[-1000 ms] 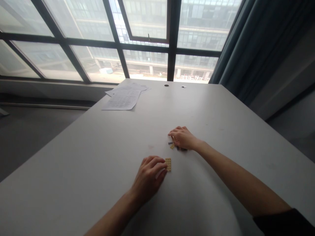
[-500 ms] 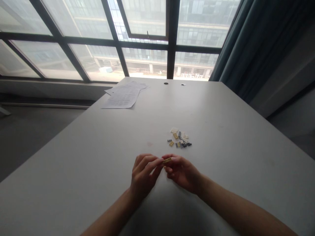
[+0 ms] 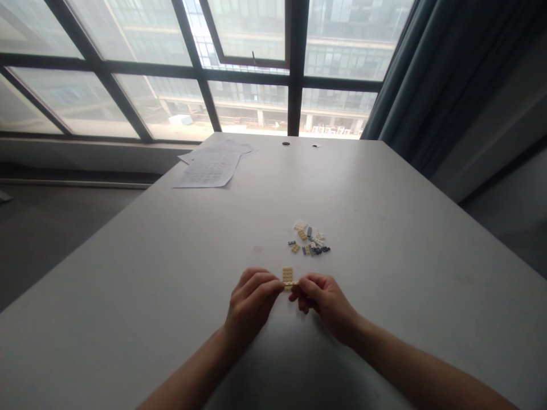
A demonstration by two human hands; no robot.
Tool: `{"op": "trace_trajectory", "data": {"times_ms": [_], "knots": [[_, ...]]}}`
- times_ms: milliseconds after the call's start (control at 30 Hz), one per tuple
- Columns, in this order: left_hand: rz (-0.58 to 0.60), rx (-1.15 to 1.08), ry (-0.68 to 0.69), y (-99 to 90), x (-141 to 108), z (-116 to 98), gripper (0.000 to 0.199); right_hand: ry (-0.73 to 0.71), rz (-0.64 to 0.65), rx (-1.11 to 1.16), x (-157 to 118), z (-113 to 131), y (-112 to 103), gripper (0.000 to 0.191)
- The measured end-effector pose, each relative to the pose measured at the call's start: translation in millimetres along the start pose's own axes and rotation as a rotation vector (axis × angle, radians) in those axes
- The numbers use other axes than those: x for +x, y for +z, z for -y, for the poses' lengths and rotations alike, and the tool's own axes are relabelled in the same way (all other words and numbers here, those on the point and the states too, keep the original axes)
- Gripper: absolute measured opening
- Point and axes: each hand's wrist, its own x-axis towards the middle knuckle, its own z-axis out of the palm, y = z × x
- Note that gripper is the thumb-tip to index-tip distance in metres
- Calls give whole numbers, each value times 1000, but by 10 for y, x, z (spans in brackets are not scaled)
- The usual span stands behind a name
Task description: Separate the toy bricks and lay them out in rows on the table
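Observation:
Between my two hands is a narrow tan building-brick strip [image 3: 292,283], seen nearly edge-on. My left hand [image 3: 253,299] pinches its left end with closed fingers. At the other end, the thumb and fingers of my right hand [image 3: 321,295] are shut on the same strip. A wider tan studded plate [image 3: 288,274] shows just behind and below the strip, partly covered by it; whether they touch I cannot tell. Beyond the hands lies a loose pile of small building bricks, with a tan plate [image 3: 302,234], white pieces [image 3: 299,226] and dark pieces [image 3: 318,250].
The white table [image 3: 171,267] stretches away to large dark-framed windows. Printed papers [image 3: 209,171] lie at its far left. Two round holes, one a dark cable hole [image 3: 286,144], are near the far edge. A dark blue curtain [image 3: 410,85] hangs at the right.
My right hand has shifted slightly right, its fingertips now at the strip's end. The strip has turned more level, and the wider tan plate behind it has come into view.

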Motion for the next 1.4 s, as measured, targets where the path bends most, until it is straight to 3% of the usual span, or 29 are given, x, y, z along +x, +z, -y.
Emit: {"op": "trace_trajectory", "data": {"times_ms": [233, 300, 433, 533, 633, 700, 833, 933, 1233, 1400], "knots": [[-13, -38, 9, 16, -6, -10, 22, -226, -85, -422, -26, 3, -64, 17], [-8, -49, 18, 22, -29, 4, 23, -359, -130, -584, -54, -24, -78, 11], [-2, -43, 23, 29, -66, 21, 18, -762, -150, -840, -116, -49, -68, 11], [1, -27, 16, 25, -65, 18, 15, -904, -114, -899, -142, -46, -48, 13], [5, -34, 15, 20, -39, 2, 17, -840, -149, -863, -149, -49, -38, 12], [10, -48, 19, 18, -18, -11, 18, -677, -174, -766, -149, -59, -33, 8], [24, -75, 21, 12, -1, -27, 21, -254, 4, -377, -153, -96, -4, 14], [45, -67, 42, 2, -6, -27, 23, -110, 96, -170, -158, -116, 22, 25], [58, -40, 43, -3, -21, -11, 18, -213, 147, -361, -91, -69, -77, 54], [73, -40, 58, -10, -9, -18, 11, -335, 124, -587, -75, -25, -102, 54]]}}
